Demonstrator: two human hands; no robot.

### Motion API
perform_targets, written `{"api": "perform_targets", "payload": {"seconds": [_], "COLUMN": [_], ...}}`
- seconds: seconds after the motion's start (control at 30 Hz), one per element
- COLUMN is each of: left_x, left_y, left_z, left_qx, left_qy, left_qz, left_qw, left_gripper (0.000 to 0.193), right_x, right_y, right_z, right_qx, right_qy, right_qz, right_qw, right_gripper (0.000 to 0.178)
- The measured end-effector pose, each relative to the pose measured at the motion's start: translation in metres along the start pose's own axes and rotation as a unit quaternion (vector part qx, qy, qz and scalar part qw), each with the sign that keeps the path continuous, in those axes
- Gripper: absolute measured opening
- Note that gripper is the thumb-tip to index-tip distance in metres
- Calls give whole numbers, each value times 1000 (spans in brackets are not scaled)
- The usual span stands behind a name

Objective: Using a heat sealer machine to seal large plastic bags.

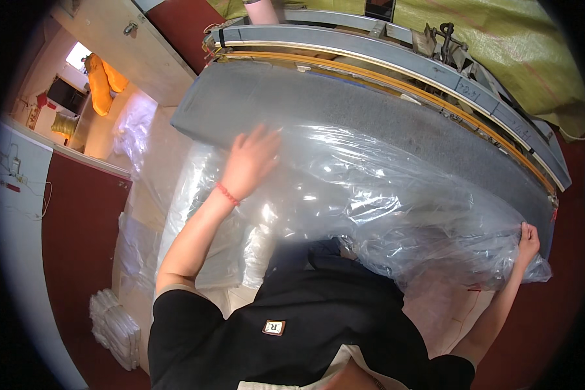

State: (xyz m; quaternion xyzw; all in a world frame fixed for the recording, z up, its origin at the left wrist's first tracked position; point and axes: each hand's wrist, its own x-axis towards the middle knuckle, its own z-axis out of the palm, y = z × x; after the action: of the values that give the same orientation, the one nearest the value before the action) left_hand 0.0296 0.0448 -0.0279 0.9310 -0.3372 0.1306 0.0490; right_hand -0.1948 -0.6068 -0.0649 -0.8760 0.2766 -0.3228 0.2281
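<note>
A wide sheet of clear plastic point(370, 195) lies across the grey fabric-covered table point(344, 104) and hangs over its near edge toward my body. My left hand point(250, 162), with a red bead bracelet point(227, 194) at the wrist, is over the left part of the sheet. Its fingers look stretched out and somewhat blurred, with nothing gripped in them; whether the palm touches the plastic I cannot tell. At the far right end, my right hand point(530, 242) is closed on the sheet's edge, fingers pinched together. Glossy creases run through the plastic between both hands.
A long grey metal bar point(383, 49) and a yellow strip point(370, 70) run along the table's back, with a black clamp point(446, 42). A pink cup point(261, 12) stands behind. Folded plastic bundles point(115, 328) lie lower left. An open door point(130, 52) leads to orange sacks point(99, 84).
</note>
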Motion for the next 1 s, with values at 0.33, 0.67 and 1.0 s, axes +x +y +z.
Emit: {"api": "perform_targets", "payload": {"seconds": [0.33,0.67,1.0], "left_x": [53,51,112], "left_y": [-15,-27,-56], "left_z": [23,33,83], "left_qx": [-62,-136,-358], "left_qy": [162,60,293], "left_qz": [-275,-367,-346], "left_qw": [946,918,816], "left_gripper": [30,33,18], "right_x": [2,3,40], "right_y": [10,16,10], "right_z": [1,-2,16], "right_qx": [6,41,185], "right_qy": [1,11,27], "right_qz": [9,21,138], "right_qw": [1000,999,973], "right_gripper": [20,19,20]}}
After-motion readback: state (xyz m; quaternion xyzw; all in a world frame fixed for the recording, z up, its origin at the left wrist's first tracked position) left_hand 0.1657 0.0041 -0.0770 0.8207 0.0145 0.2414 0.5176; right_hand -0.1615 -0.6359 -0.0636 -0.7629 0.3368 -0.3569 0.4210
